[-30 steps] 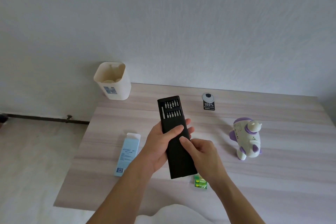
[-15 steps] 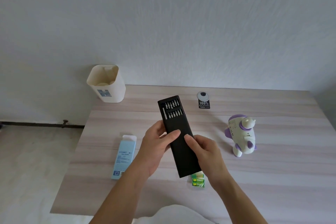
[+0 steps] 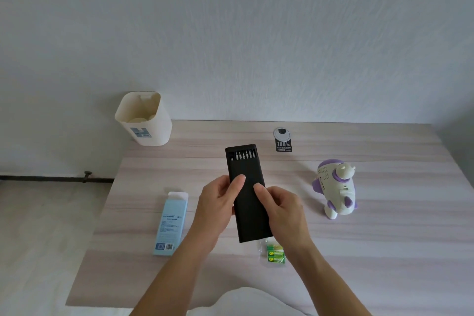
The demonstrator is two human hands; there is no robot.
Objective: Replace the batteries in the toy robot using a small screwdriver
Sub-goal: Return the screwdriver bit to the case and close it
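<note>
Nearest the camera, at about 6 o'clock on the table [image 3: 384,251], a small clear packet of green batteries [image 3: 275,254] was seen, marked "GP". Just above it, a long black screwdriver case [image 3: 247,202] was held clear of the tabletop by both hands. The left hand [image 3: 218,210] was wrapped around the case's left edge, thumb laid on its front face; the right hand [image 3: 284,209] was closed on the right edge, thumb pressed on the same face. At the far end of the case an inner tray was drawn out only a little, and a single row of silver bits [image 3: 243,155] was exposed.

At 9 o'clock a pale blue carton [image 3: 170,223] was laid flat, its end flap open; a barcode and a square code were printed near its close end, the smaller text being too fine to read. At 3 o'clock the white and purple toy robot [image 3: 336,188] was stood untouched, well apart from the hands.

Farther off, at 1 o'clock, a round tag with a black label [image 3: 283,142] reading "100%" was noted; at 11 o'clock a cream bin [image 3: 143,119] with a blue sticker was hung at the table's corner.

A likely risk was judged to be the tray sliding out abruptly under thumb pressure, so that loose bits would be scattered; a tilted case would cause the same.
</note>
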